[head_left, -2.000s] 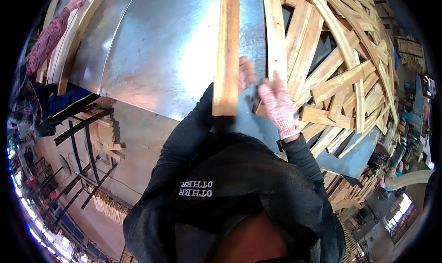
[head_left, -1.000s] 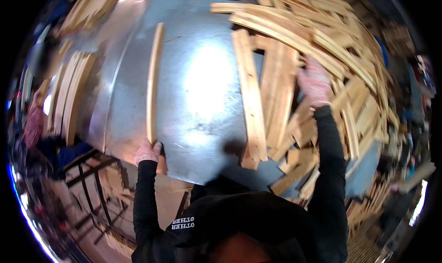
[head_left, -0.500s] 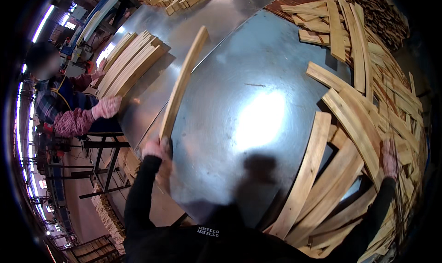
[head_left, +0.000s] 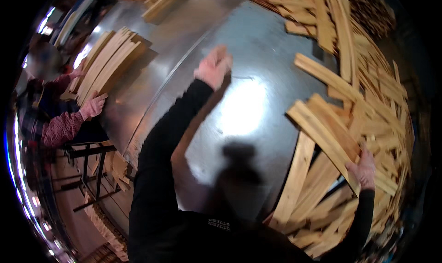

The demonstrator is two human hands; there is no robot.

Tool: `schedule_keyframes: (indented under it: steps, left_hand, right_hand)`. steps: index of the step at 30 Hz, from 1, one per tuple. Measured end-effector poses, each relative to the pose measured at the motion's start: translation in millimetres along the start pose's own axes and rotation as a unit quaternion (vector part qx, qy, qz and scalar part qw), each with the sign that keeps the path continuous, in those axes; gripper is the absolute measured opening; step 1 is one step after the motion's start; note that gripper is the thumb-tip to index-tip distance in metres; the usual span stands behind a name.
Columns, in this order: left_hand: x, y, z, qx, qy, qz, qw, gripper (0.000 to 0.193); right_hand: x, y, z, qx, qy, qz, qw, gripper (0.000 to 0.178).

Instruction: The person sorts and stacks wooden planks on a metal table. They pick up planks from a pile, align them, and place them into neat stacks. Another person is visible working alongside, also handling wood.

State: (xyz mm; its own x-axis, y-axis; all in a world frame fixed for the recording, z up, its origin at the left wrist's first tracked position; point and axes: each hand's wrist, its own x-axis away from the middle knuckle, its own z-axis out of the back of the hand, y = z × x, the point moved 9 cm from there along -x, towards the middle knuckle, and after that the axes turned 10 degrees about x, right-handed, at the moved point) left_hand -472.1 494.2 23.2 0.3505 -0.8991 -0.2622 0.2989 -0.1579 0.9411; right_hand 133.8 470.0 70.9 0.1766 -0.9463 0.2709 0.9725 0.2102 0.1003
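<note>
My left hand [head_left: 212,67] is stretched out over the shiny metal table [head_left: 248,37]. I see nothing in it, though it is blurred. My right hand [head_left: 363,168] grips the near end of a pale wooden slat [head_left: 322,134] at the edge of a big loose heap of slats [head_left: 368,102] on the right. At the far left another person's hand [head_left: 92,107], in a pink knitted sleeve, rests at a neat stack of slats [head_left: 108,62].
More stacked slats [head_left: 161,2] lie at the table's far end. Under the left edge of the table stand dark metal trestle legs [head_left: 90,171], with short wood offcuts [head_left: 103,221] piled on the floor below them.
The slat that my left hand held half a second ago is gone from it, and that hand has swung out over the table. My right hand has stayed at the heap.
</note>
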Motion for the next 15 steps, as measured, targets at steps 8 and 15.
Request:
schedule_keyframes:
  steps: [8, 15]
  left_hand:
    - [335, 86, -102, 0.439, -0.125, 0.336, 0.824, 0.035]
    - [451, 82, -183, 0.577, -0.057, 0.531, 0.618, 0.024]
  right_hand:
    - [68, -72, 1, 0.033, -0.039, -0.039, 0.998, 0.055]
    - [201, -219, -3, 0.017, 0.226, 0.252, 0.941, 0.031]
